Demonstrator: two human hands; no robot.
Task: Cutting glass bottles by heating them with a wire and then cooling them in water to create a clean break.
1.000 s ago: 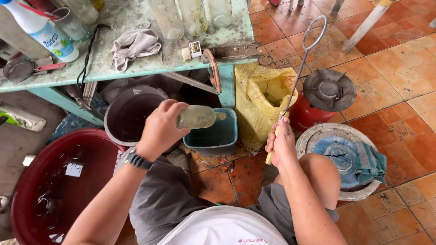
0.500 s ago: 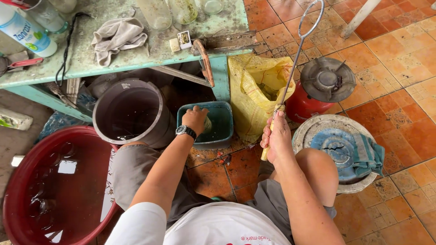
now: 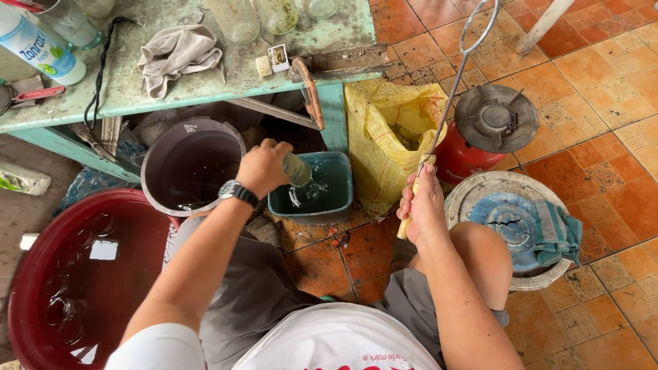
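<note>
My left hand (image 3: pixel 262 168) grips a clear glass bottle (image 3: pixel 297 169), tipped mouth-down over a small teal tub (image 3: pixel 337 203), and water streams out of it into the tub. A wristwatch sits on that wrist. My right hand (image 3: pixel 423 203) holds a long wire brush (image 3: pixel 449 103) by its yellow handle; its looped end points up over the tiled floor. I am crouched low, knees on either side.
A dark bucket (image 3: pixel 175 142) stands left of the tub, a big red basin (image 3: pixel 27 274) holding submerged glasses at lower left. A yellow sack (image 3: pixel 384 130), a red gas stove (image 3: pixel 490 123) and a stool with a cloth (image 3: pixel 531 229) are on the right. A green table (image 3: pixel 226 75) carries bottles and a rag.
My left hand carried the bottle from near the bucket over to the teal tub and tipped it, so water now pours out. The right hand has kept hold of the brush.
</note>
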